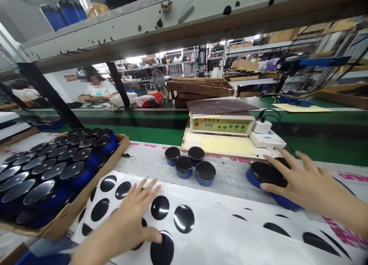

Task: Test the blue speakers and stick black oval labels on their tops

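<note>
My left hand (126, 223) lies on a white backing sheet (230, 234) printed with glossy black adhesive discs, its fingers spread. Its lower fingertips touch a black disc (162, 249) near the bottom edge of the view. My right hand (299, 184) is over a round blue puck with a glossy black top (264, 173), fingers across the top and thumb along the near side. The puck looks tilted, and my hand hides part of it. Several smaller blue pots with black lids (189, 165) stand between my hands.
A cardboard tray (94, 188) packed with blue pieces with shiny black tops sits at the left. Behind are a green-buttoned test unit (221, 125) and a white adapter (261, 126). A shelf (115, 31) crosses overhead. A seated co-worker (100, 90) works beyond the green bench.
</note>
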Available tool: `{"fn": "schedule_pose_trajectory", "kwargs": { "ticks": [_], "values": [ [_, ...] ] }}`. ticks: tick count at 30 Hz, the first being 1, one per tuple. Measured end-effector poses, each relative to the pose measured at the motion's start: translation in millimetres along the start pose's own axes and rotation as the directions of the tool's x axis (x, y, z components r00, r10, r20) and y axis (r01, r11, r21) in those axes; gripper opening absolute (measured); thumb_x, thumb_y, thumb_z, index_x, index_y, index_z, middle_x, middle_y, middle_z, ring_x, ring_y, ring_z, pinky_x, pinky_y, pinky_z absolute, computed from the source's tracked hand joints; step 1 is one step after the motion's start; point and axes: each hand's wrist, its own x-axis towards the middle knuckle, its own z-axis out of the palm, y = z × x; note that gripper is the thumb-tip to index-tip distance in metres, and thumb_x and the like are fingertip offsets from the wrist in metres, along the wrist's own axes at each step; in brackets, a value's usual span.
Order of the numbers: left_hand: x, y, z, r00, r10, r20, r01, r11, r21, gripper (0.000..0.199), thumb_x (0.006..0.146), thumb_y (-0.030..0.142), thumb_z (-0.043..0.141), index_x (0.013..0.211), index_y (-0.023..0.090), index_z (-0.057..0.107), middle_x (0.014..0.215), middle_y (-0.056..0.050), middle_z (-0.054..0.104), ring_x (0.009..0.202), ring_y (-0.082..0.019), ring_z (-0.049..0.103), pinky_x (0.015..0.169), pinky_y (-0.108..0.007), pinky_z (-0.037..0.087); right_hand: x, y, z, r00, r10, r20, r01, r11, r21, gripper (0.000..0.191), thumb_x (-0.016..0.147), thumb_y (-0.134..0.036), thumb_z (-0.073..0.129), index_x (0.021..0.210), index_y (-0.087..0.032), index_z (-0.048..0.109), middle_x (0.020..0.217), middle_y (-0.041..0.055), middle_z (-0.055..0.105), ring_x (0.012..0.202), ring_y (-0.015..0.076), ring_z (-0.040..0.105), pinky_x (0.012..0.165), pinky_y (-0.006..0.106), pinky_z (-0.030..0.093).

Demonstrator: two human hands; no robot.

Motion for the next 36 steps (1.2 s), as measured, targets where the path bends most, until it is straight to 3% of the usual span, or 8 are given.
{"fn": "schedule_pose_trajectory", "kwargs": {
  "ticks": [3,6,11,19,23,25,32,36],
  "values": [
    [2,4,49.2,0.998,0.058,-0.031,-0.06,0.997,-0.044,0.101,0.069,0.052,0.073,0.147,0.028,0.013,0.152,-0.006,0.019,0.138,-0.036,0.017,0.107,-0.058,0.029,3,-63,-21,0.936,-0.296,0.189,0.249,0.94,0.235,0.041,0.078,-0.047,0.061,0.113,-0.025,0.061,0.119,0.0144,0.059,0.109,0.0385,0.052,0.083,0.053,0.046],
    [10,16,65.8,0.974,0.187,-0.129,-0.189,0.982,-0.003,0.098,0.071,0.061,0.066,0.147,0.028,0.013,0.151,-0.008,0.024,0.138,-0.037,0.021,0.105,-0.062,0.029,6,-136,-29,0.623,-0.679,0.389,0.358,0.689,0.63,0.026,0.086,-0.021,0.054,0.112,-0.026,0.058,0.107,0.0064,0.063,0.098,0.0231,0.058,0.081,0.036,0.049],
    [19,10,76.9,0.893,0.352,-0.281,-0.317,0.934,0.164,0.096,0.075,0.072,0.052,0.148,0.021,0.015,0.146,-0.01,0.035,0.132,-0.039,0.035,0.097,-0.059,0.04,12,-184,-14,0.433,-0.802,0.411,0.48,0.591,0.648,0.034,0.066,-0.003,0.071,0.098,-0.014,0.062,0.097,0.0076,0.063,0.09,0.0235,0.059,0.069,0.028,0.051],
    [23,-3,86.4,0.834,0.418,-0.36,-0.304,0.893,0.332,0.094,0.076,0.068,0.054,0.148,0.019,0.017,0.144,-0.006,0.04,0.126,-0.034,0.044,0.1,-0.044,0.038,16,-160,-36,0.516,-0.791,0.328,0.556,0.601,0.574,0.014,0.084,-0.008,0.054,0.087,-0.02,0.061,0.085,0.004,0.063,0.076,0.0186,0.059,0.068,0.029,0.047],
    [21,-6,76.9,0.854,0.412,-0.316,-0.32,0.897,0.305,0.091,0.076,0.054,0.065,0.147,0.021,0.018,0.144,-0.006,0.041,0.127,-0.034,0.044,0.098,-0.046,0.042,28,-117,-37,0.87,-0.387,0.305,0.088,0.731,0.676,0.017,0.089,-0.032,0.053,0.076,-0.023,0.059,0.073,0.001,0.061,0.065,0.0156,0.056,0.057,0.026,0.043],
    [24,-4,60.9,0.872,0.37,-0.322,-0.308,0.924,0.226,0.086,0.076,0.053,0.065,0.146,0.023,0.024,0.143,-0.006,0.043,0.125,-0.033,0.046,0.094,-0.045,0.047,39,-99,-31,0.946,-0.046,0.321,-0.206,0.679,0.705,0.026,0.081,-0.047,0.061,0.071,-0.023,0.06,0.063,-0.0003,0.058,0.057,0.0147,0.051,0.05,0.025,0.037],
    [94,46,11.8,0.834,0.291,-0.468,-0.311,0.95,0.038,0.052,0.073,0.046,0.071,0.112,0.015,0.057,0.129,-0.015,0.052,0.125,-0.036,0.041,0.099,-0.055,0.042,53,-113,19,0.816,0.218,0.535,-0.558,0.054,0.828,0.034,0.067,-0.051,0.072,0.065,-0.018,0.062,0.073,0.0029,0.061,0.07,0.0168,0.051,0.064,0.028,0.039],
    [135,60,33.9,0.779,0.301,-0.551,-0.344,0.939,0.026,0.069,0.057,0.067,0.073,0.097,0.011,0.062,0.121,-0.018,0.056,0.122,-0.04,0.042,0.105,-0.063,0.029,42,-128,46,0.799,0.253,0.546,-0.561,-0.015,0.828,0.037,0.068,-0.052,0.07,0.062,-0.019,0.053,0.07,-0.0002,0.054,0.072,0.0159,0.047,0.068,0.029,0.038]
  ]
}}
